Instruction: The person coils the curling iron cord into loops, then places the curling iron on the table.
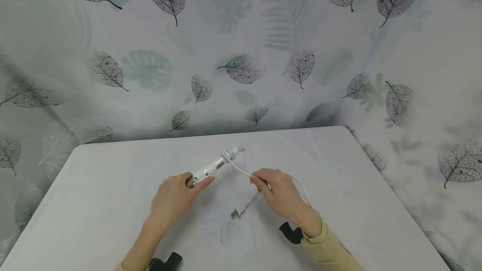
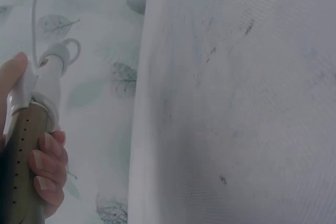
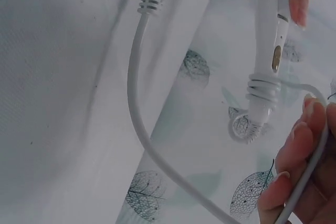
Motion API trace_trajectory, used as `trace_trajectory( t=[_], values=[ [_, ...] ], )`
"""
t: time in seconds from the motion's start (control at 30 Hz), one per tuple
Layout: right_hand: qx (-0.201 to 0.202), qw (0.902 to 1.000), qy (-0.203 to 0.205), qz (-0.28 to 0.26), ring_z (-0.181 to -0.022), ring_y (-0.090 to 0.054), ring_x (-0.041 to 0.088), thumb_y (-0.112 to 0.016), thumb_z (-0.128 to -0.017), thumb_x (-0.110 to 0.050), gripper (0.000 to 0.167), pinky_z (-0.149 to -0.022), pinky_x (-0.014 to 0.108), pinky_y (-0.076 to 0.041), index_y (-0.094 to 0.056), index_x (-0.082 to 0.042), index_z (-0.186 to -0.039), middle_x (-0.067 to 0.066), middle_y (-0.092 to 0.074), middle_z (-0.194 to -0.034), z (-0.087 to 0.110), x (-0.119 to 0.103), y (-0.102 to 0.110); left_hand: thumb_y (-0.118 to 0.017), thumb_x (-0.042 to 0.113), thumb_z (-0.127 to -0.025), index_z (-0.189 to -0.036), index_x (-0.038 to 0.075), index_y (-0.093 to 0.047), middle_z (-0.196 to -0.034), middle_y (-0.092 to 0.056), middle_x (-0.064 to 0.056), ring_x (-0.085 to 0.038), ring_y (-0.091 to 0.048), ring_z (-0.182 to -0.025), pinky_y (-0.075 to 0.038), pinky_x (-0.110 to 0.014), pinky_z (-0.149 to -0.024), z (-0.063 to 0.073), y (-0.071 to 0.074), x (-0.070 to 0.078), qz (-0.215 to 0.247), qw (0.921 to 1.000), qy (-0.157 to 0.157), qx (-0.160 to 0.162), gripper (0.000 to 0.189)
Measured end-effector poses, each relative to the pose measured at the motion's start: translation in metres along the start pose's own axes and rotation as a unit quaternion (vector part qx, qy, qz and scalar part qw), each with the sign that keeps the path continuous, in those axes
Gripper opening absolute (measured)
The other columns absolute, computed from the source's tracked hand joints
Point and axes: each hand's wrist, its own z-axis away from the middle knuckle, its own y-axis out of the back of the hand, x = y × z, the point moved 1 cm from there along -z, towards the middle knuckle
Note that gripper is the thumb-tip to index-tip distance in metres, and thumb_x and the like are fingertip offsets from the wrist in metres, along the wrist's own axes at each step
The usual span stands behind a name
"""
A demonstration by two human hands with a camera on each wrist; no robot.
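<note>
My left hand (image 1: 171,195) grips a white curling iron (image 1: 207,171) by its gold-brown barrel (image 2: 25,150), which has a row of small dark holes. The thumb lies along the white part beside the barrel. Several turns of white cord (image 3: 263,88) are wound round the tail end of the handle, which points away to the upper right. My right hand (image 1: 280,191) pinches the cord (image 1: 241,170) between thumb and fingers a short way from the handle. Past that hand the cord loops round, and its plug (image 1: 237,212) hangs between the two hands.
A white-covered table (image 1: 113,187) spreads under both hands, with dark marks (image 1: 222,233) near the middle. Behind it hangs a leaf-patterned sheet (image 1: 241,95). Black wrist mounts (image 1: 291,233) sit at both wrists.
</note>
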Motion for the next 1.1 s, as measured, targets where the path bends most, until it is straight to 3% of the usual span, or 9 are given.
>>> trace_trajectory(
  t=[0.27, 0.47, 0.57, 0.8, 0.93, 1.1],
  values=[
    [-0.016, 0.9992, -0.003, -0.037, -0.064, -0.044, 0.001, -0.071, -0.091, -0.009, 0.006, -0.058, 0.020, -0.041, -0.076, -0.010, -0.095, -0.006, -0.056, -0.072, -0.002, 0.011, 0.001, -0.047, 0.089, -0.077, -0.067, 0.014, -0.043, -0.061, -0.030, 0.005, -0.010, -0.033, -0.052, -0.027, -0.026, -0.046, -0.001, 0.006, -0.003, 0.053, 0.9971, 0.055, -0.006, 0.076],
    [-0.015, 0.9971, 0.000, -0.075, -0.063, -0.046, 0.000, -0.073, -0.089, -0.008, 0.011, -0.055, 0.021, -0.042, -0.078, -0.009, -0.099, -0.006, -0.058, -0.071, -0.003, 0.020, 0.004, -0.048, 0.086, -0.080, -0.067, 0.015, -0.037, -0.062, -0.028, 0.005, -0.010, -0.031, -0.054, -0.022, -0.025, -0.046, -0.001, 0.009, -0.001, 0.074, 0.9959, 0.051, 0.011, 0.073],
    [-0.022, 0.9954, -0.014, -0.092, -0.062, -0.048, 0.000, -0.074, -0.088, -0.006, 0.013, -0.054, 0.022, -0.043, -0.079, -0.007, -0.100, -0.007, -0.059, -0.070, -0.003, 0.024, 0.005, -0.052, 0.082, -0.083, -0.068, 0.015, -0.036, -0.062, -0.026, 0.006, -0.009, -0.027, -0.054, -0.020, -0.024, -0.047, 0.001, 0.009, -0.001, 0.080, 0.9960, 0.035, 0.021, 0.070],
    [-0.049, 0.9905, -0.065, -0.111, -0.063, -0.053, 0.002, -0.076, -0.086, -0.006, 0.012, -0.057, 0.022, -0.046, -0.079, -0.003, -0.097, -0.003, -0.064, -0.071, -0.003, 0.031, 0.004, -0.064, 0.071, -0.083, -0.065, 0.017, -0.035, -0.059, -0.023, 0.010, -0.005, -0.022, -0.053, -0.017, -0.022, -0.047, 0.008, 0.010, 0.002, 0.072, 0.9949, -0.042, 0.057, 0.063],
    [-0.049, 0.9908, -0.067, -0.106, -0.062, -0.053, 0.004, -0.076, -0.085, -0.005, 0.010, -0.057, 0.023, -0.047, -0.078, -0.002, -0.094, -0.003, -0.064, -0.071, -0.004, 0.035, 0.001, -0.069, 0.066, -0.083, -0.065, 0.019, -0.040, -0.058, -0.026, 0.011, -0.003, -0.025, -0.050, -0.019, -0.022, -0.045, 0.012, 0.011, 0.007, 0.057, 0.9931, -0.086, 0.056, 0.058],
    [-0.050, 0.9916, -0.081, -0.088, -0.062, -0.057, 0.006, -0.077, -0.084, -0.003, 0.008, -0.058, 0.023, -0.048, -0.078, -0.002, -0.092, -0.002, -0.067, -0.071, -0.011, 0.040, -0.006, -0.074, 0.058, -0.083, -0.065, 0.020, -0.042, -0.056, -0.026, 0.014, 0.002, -0.025, -0.050, -0.021, -0.019, -0.047, 0.015, 0.011, 0.012, 0.059, 0.9852, -0.154, 0.047, 0.052]
  ],
)
